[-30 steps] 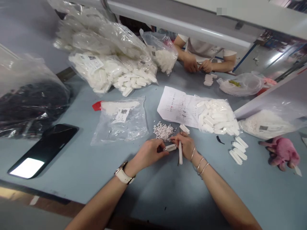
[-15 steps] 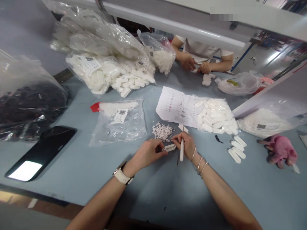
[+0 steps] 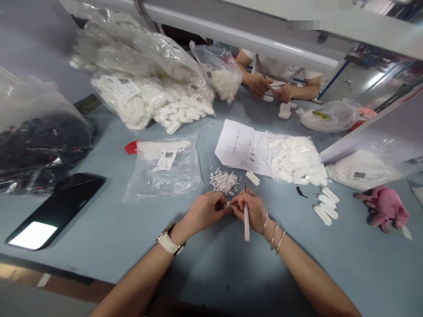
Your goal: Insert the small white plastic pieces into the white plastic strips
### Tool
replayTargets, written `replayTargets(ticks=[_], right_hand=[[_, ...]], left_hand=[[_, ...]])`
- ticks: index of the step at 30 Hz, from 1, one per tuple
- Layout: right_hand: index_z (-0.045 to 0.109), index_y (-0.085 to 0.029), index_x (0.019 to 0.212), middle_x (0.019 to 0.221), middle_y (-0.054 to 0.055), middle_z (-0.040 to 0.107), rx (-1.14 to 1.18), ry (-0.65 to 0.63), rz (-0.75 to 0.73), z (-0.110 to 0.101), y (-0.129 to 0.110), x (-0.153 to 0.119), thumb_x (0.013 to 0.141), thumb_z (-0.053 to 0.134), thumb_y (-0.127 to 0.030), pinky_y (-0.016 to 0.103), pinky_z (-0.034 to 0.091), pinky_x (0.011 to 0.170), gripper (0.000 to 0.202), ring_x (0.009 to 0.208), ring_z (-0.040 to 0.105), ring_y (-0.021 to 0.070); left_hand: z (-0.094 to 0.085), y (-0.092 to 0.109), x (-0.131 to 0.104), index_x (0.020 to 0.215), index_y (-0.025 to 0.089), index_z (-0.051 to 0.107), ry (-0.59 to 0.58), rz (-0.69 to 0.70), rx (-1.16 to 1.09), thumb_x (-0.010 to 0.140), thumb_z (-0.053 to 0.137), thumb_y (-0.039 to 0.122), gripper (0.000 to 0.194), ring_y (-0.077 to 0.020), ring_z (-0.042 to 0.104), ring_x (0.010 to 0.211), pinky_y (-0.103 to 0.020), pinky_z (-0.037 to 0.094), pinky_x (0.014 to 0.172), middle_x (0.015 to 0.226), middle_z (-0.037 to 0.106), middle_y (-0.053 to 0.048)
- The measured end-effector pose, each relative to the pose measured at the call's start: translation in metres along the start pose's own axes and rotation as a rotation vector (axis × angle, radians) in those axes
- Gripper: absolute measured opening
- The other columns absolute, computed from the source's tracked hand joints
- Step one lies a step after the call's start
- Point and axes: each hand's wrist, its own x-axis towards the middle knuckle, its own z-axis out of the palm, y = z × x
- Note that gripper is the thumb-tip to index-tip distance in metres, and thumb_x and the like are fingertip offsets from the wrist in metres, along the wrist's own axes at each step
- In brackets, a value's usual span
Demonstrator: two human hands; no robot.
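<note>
My left hand is closed on one end of a small white connector housing, most of which the fingers hide. Between the fingers and palm of my right hand is a tool with a white handle and a thin dark shaft. The right fingertips meet the housing, and whether they pinch a tiny piece there cannot be made out. Just beyond both hands lies a pile of small white pegs. A white plastic housing rests to the right of that pile.
Several white housings and a pink glove lie to the right. Behind are a printed sheet and a bag of white parts. A flat bag and a phone are leftward. Opposite, a co-worker's hands handle parts.
My right hand has moved left from beside the pile onto the housing, now covering most of it. The white-handled tool has shifted with it. My left hand has stayed in place.
</note>
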Motion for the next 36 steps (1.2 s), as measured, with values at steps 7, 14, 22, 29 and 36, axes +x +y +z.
replayTargets(ticks=[7,14,22,29,36], right_hand=[[0.040,-0.023,0.063,0.067,0.000,0.066,-0.113,-0.074,-0.116,0.001,0.004,-0.001,0.080,0.047,-0.011,0.031,0.046,0.069,0.023,0.064,0.053,0.0154],[0.047,-0.023,0.063,0.060,-0.001,0.058,-0.161,-0.198,-0.154,-0.008,-0.007,0.003,0.087,0.038,-0.011,0.028,0.045,0.070,0.028,0.067,0.050,0.0163],[0.054,-0.023,0.066,0.063,0.002,0.059,-0.358,-0.313,-0.200,-0.013,-0.011,0.004,0.086,0.037,-0.011,0.029,0.044,0.063,0.029,0.070,0.052,0.0188],[0.061,-0.024,0.071,0.063,0.002,0.063,-0.339,-0.323,-0.204,-0.013,-0.005,-0.002,0.082,0.047,-0.014,0.031,0.047,0.068,0.020,0.075,0.057,0.0201],[0.043,-0.025,0.056,0.070,0.001,0.070,-0.051,-0.082,-0.022,-0.004,-0.003,-0.004,0.080,0.052,-0.015,0.031,0.049,0.066,0.027,0.067,0.059,0.0175]], left_hand=[[0.001,0.000,-0.001,0.064,0.017,0.053,0.001,-0.009,0.006,0.074,0.063,0.026,0.016,-0.0113,0.049,0.056,-0.023,0.035,0.053,0.061,0.055,0.002],[0.000,0.001,0.001,0.065,0.017,0.055,-0.011,-0.019,0.015,0.074,0.060,0.028,0.015,-0.0113,0.049,0.056,-0.023,0.035,0.053,0.061,0.055,0.002],[-0.001,0.004,0.001,0.065,0.017,0.058,-0.026,-0.048,0.014,0.075,0.060,0.028,0.014,-0.0124,0.050,0.056,-0.024,0.035,0.054,0.059,0.055,0.001],[-0.003,0.004,0.001,0.067,0.016,0.059,-0.033,-0.053,0.014,0.074,0.059,0.023,0.009,-0.0123,0.051,0.058,-0.023,0.035,0.054,0.061,0.057,0.001],[-0.001,0.000,0.001,0.066,0.017,0.057,-0.020,-0.050,-0.008,0.074,0.061,0.027,0.013,-0.0109,0.049,0.055,-0.023,0.034,0.053,0.061,0.056,0.002]])
